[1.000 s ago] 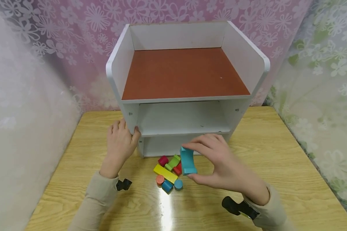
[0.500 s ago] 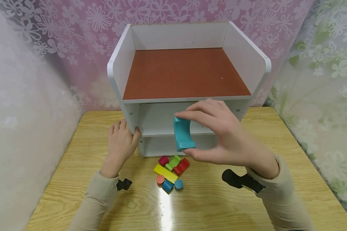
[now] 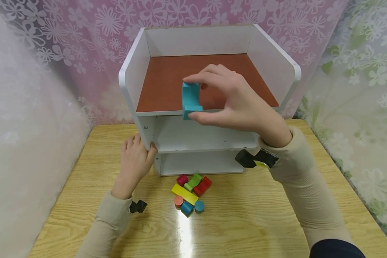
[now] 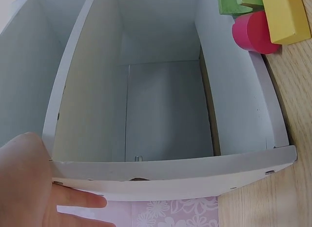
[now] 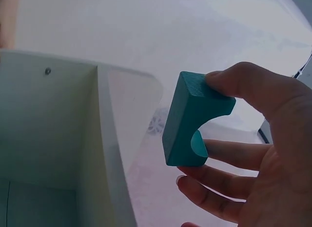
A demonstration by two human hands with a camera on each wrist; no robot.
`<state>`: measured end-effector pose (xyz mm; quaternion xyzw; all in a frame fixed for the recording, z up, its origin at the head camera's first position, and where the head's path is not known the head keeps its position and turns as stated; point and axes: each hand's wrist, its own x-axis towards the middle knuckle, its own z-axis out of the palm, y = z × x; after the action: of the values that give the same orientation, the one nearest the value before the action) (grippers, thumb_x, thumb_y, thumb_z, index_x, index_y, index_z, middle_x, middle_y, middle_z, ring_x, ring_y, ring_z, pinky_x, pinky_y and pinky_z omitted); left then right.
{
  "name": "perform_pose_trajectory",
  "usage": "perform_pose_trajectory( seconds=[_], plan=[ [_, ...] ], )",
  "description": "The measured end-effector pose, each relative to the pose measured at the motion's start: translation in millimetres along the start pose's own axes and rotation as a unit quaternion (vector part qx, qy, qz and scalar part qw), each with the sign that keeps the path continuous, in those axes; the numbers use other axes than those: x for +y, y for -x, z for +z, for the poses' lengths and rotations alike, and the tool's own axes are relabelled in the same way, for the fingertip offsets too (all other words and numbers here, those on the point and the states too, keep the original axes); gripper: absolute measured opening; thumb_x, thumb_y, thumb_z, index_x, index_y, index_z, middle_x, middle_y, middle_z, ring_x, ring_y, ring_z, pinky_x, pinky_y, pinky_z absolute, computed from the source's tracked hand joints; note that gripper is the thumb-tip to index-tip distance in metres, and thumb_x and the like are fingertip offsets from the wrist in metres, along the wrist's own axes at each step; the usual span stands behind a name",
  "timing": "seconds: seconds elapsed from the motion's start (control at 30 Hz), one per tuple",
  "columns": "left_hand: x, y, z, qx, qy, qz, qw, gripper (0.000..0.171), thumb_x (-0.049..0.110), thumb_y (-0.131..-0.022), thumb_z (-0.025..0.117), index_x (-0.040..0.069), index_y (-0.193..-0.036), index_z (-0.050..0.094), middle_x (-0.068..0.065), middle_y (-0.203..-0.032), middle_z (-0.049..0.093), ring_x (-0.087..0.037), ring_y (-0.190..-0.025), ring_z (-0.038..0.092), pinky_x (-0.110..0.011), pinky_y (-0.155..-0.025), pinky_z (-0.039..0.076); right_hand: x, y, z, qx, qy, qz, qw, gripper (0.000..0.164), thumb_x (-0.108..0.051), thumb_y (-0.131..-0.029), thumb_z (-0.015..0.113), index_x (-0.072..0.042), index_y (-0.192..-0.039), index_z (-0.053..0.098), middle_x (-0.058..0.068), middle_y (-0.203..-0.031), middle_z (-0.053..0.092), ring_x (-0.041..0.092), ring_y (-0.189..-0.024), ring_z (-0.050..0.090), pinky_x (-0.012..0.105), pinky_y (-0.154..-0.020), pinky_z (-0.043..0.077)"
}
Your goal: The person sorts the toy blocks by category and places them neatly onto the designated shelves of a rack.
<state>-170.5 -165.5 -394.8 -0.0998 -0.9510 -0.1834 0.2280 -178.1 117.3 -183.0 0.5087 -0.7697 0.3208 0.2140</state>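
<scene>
So the turquoise block (image 3: 191,101) is a chunky little bridge shape with a rounded notch, pinched end to end in the right hand (image 3: 233,98), notch facing the palm. The white shelf unit (image 3: 164,82) stands upright on the desk (image 3: 254,211), brown top board, left side gripped by the left hand (image 3: 133,161).

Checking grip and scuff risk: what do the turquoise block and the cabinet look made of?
Turquoise block: probably painted wood, satin, though plastic is possible; opaque, even colour. Cabinet: likely white-coated board, smooth and flat, with dark edge marks in the left wrist view.
</scene>
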Motion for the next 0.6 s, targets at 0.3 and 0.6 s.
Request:
perform_pose_trajectory(
  seconds=[0.3, 0.6],
  plan=[
    [-0.9, 0.3, 0.9, 0.002, 0.001, -0.002, 1.0000, 0.055, 0.034, -0.101, 0.037, -0.002, -0.139, 0.050, -0.022, -0.132, 0.055, -0.047, -0.117, 0.050, -0.059, -0.101, 0.035, 24.7, -25.0, 8.1, -0.045, -0.011, 0.087, 0.995, 0.050, -0.021, -0.083, 0.079, -0.003, -0.128, 0.064, 0.006, -0.113, 0.062, 0.021, -0.101, 0.052, 0.036, -0.087, 0.044],
    [0.4, 0.0, -0.6, -0.019, 0.002, -0.013, 0.9997, 0.056, 0.035, -0.101, 0.037, -0.004, -0.141, 0.048, -0.022, -0.133, 0.054, -0.047, -0.119, 0.048, -0.059, -0.103, 0.033, 43.9, -35.9, 19.4, -0.108, -0.013, 0.170, 0.979, 0.054, -0.029, -0.084, 0.077, -0.005, -0.131, 0.063, 0.006, -0.114, 0.060, 0.018, -0.101, 0.051, 0.034, -0.087, 0.045]
  ],
)
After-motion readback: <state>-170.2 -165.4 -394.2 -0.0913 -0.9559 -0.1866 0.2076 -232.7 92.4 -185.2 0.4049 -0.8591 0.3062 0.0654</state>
